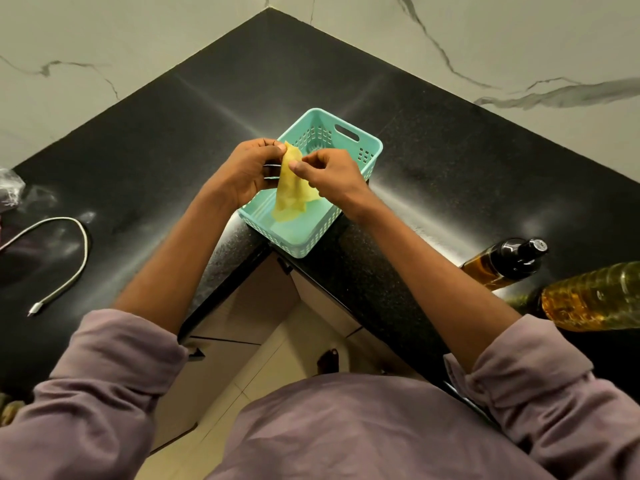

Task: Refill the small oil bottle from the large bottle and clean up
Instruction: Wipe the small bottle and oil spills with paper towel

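Black counter [138, 150] carries both oil bottles, small [509, 261] capped, so pouring looks done. Both my hands, left [247, 171] and right [327, 174], pinch a yellow cloth [291, 192] over the teal basket [367, 150]; wiping remains.

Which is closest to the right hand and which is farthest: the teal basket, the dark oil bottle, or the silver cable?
From the right hand, in the head view:
1. Teal basket, directly under and behind the hand.
2. Dark oil bottle, off to the right, near the counter edge.
3. Silver cable, far left, beyond the left arm.

Large bottle [595, 299] cut by right edge.
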### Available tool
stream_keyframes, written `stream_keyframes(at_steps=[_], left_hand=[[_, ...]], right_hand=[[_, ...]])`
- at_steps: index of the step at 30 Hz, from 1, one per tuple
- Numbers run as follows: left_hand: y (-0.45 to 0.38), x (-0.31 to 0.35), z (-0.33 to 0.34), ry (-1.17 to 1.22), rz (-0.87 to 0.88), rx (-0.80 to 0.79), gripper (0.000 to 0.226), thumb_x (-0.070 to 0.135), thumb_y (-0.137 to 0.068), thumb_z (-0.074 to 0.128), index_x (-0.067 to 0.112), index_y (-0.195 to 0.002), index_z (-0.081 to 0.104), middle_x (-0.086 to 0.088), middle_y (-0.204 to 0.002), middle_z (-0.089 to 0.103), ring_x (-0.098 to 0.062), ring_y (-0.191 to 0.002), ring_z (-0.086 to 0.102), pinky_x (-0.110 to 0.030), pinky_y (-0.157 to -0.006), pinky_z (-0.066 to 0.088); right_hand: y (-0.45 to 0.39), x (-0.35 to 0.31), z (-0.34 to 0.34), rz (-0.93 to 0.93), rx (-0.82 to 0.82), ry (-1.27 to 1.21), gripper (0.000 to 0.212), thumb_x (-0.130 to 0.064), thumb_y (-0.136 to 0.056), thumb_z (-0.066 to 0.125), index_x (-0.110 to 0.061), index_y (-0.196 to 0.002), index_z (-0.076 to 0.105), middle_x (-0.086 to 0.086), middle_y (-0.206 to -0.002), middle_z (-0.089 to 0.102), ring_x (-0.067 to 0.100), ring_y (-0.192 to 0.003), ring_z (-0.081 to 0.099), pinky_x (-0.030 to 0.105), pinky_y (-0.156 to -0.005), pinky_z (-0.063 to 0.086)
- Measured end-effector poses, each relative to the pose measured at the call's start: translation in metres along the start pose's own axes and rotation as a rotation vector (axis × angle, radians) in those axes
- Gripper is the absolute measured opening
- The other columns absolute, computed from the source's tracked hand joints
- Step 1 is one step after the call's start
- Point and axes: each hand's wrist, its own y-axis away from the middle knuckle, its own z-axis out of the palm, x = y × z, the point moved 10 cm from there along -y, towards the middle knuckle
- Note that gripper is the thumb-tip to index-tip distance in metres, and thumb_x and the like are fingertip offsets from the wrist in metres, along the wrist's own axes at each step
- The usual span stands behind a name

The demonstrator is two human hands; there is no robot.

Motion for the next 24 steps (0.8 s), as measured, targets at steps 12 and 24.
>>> stream_keyframes(at_steps=[12, 24], left_hand=[[0.019, -0.002, 0.021, -0.013, 0.109, -0.090, 0.023, 0.028, -0.084, 0.067, 0.014, -0.098, 0.056, -0.002, -0.087, 0.069, -0.018, -0.080, 0.067, -0.034, -0.074, 0.055], [0.024, 0.006, 0.006, -0.137, 0.212, 0.055, 0.007, 0.019, -0.090, 0.064, 0.015, -0.084, 0.065, 0.007, -0.072, 0.071, -0.007, -0.066, 0.064, -0.029, -0.066, 0.049]], right_hand=[[0.013, 0.001, 0.004, 0.107, -0.085, -0.327, 0.012, -0.015, -0.092, 0.058, -0.010, -0.083, 0.063, 0.006, -0.080, 0.064, 0.016, -0.074, 0.060, 0.026, -0.062, 0.048], [0.011, 0.012, 0.004, 0.190, -0.076, -0.416, 0.019, -0.011, -0.093, 0.053, -0.011, -0.075, 0.059, 0.002, -0.070, 0.058, 0.013, -0.064, 0.056, 0.027, -0.063, 0.050]])
